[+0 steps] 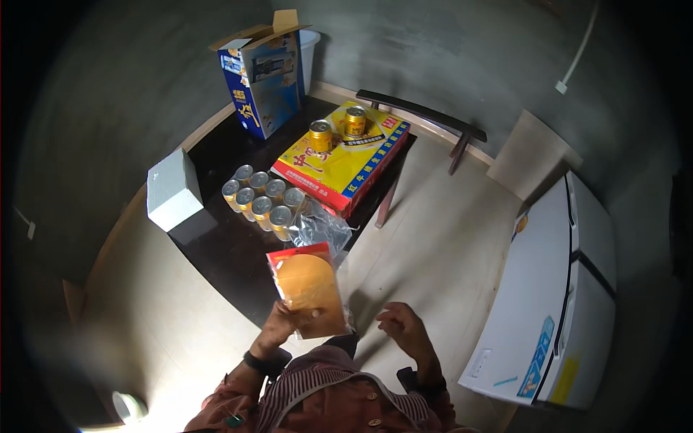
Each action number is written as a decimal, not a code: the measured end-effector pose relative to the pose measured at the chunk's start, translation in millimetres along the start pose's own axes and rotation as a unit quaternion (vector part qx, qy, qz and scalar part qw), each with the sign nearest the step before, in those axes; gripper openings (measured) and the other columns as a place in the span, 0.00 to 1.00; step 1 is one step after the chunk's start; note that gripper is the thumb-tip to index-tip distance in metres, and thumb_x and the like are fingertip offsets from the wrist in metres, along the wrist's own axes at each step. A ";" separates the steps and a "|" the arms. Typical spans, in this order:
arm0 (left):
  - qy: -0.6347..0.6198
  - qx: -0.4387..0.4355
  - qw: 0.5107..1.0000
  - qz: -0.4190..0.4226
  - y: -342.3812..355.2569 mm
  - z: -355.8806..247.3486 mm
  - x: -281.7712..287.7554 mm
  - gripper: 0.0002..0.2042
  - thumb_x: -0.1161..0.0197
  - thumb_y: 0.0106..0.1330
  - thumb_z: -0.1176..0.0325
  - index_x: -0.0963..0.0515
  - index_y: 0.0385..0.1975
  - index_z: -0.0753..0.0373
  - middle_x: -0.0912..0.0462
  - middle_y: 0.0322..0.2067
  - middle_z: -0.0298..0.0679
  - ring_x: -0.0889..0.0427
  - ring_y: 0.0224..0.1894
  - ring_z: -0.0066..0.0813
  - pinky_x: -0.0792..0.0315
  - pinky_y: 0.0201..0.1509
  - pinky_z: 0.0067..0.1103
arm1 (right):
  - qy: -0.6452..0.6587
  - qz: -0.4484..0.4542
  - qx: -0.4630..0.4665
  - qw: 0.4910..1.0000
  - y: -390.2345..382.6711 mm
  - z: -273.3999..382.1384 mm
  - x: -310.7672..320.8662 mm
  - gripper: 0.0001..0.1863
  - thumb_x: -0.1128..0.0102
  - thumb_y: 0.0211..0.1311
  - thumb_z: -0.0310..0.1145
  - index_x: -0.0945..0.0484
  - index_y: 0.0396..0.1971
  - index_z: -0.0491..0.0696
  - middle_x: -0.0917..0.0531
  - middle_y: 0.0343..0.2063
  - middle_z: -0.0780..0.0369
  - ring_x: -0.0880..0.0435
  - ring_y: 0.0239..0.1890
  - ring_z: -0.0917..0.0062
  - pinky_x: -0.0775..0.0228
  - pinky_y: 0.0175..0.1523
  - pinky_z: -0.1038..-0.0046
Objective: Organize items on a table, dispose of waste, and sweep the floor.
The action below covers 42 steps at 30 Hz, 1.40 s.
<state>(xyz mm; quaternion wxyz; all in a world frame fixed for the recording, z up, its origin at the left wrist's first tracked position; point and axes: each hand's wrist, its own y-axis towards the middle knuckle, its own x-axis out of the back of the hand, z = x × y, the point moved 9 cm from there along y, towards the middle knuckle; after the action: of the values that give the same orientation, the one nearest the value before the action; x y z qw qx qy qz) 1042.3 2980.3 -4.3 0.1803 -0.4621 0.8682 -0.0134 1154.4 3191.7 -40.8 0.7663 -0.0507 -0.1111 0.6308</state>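
From where I stand, the left hand [283,322] grips a packet [310,289] by the dark table [234,260]'s near end, seemingly a holding step, the next move likely calling for the loosely curled, empty right hand [406,330] to steady it, the packet looking flat, orange, red-topped and clear-wrapped

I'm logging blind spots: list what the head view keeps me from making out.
Head view:
White container: mostly behind the blue carton.
Carton's inside: hidden by its own sides.
Orange packet: back turned away; left hand covers its lower left part.
Rear cans: lower sides hidden by front row.
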 end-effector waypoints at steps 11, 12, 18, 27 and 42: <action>-0.076 0.004 0.992 -0.103 95.0 -33.4 13.6 0.16 0.36 0.55 0.79 0.24 0.44 0.65 0.20 0.42 0.36 0.23 0.45 0.23 0.29 0.49 0.21 | -0.043 0.028 0.044 0.998 195.0 68.6 74.1 0.22 0.40 0.56 0.29 0.36 0.49 0.40 0.20 0.31 0.61 0.24 0.32 0.84 0.31 0.40 0.81; -0.078 0.008 0.991 -0.109 100.5 -31.7 16.6 0.16 0.36 0.55 0.79 0.24 0.44 0.65 0.20 0.42 0.36 0.23 0.45 0.23 0.29 0.49 0.21 | -0.019 0.026 0.048 0.998 211.9 77.5 79.5 0.22 0.41 0.56 0.27 0.36 0.49 0.40 0.20 0.32 0.61 0.24 0.33 0.83 0.31 0.40 0.81; -0.082 0.021 0.981 -0.172 120.4 -46.5 15.5 0.16 0.35 0.54 0.79 0.24 0.44 0.65 0.19 0.40 0.35 0.23 0.42 0.21 0.28 0.46 0.20 | -0.014 0.031 0.095 0.995 330.2 124.4 102.8 0.27 0.39 0.54 0.30 0.38 0.53 0.43 0.22 0.36 0.60 0.25 0.35 0.81 0.32 0.37 0.79; -0.062 -0.030 0.902 -0.426 95.7 -26.3 18.5 0.12 0.34 0.52 0.80 0.22 0.37 0.67 0.18 0.33 0.35 0.22 0.35 0.19 0.27 0.40 0.17 | -0.234 0.025 0.309 0.921 490.2 202.9 71.4 0.45 0.29 0.41 0.31 0.47 0.60 0.45 0.33 0.53 0.49 0.32 0.54 0.59 0.39 0.59 0.64; -0.093 -0.117 0.776 -0.613 98.1 -13.7 -35.0 0.12 0.30 0.49 0.76 0.21 0.34 0.67 0.19 0.31 0.32 0.23 0.32 0.18 0.29 0.38 0.16 | -0.235 0.138 0.313 0.910 582.8 200.7 64.6 0.42 0.32 0.44 0.27 0.46 0.60 0.51 0.27 0.50 0.53 0.24 0.50 0.66 0.29 0.51 0.72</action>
<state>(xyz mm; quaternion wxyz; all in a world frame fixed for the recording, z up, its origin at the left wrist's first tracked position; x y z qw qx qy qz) 977.3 3062.7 0.4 0.1581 -0.9132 0.3750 0.0234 562.2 3358.4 33.7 0.6003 0.3263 -0.0769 0.7261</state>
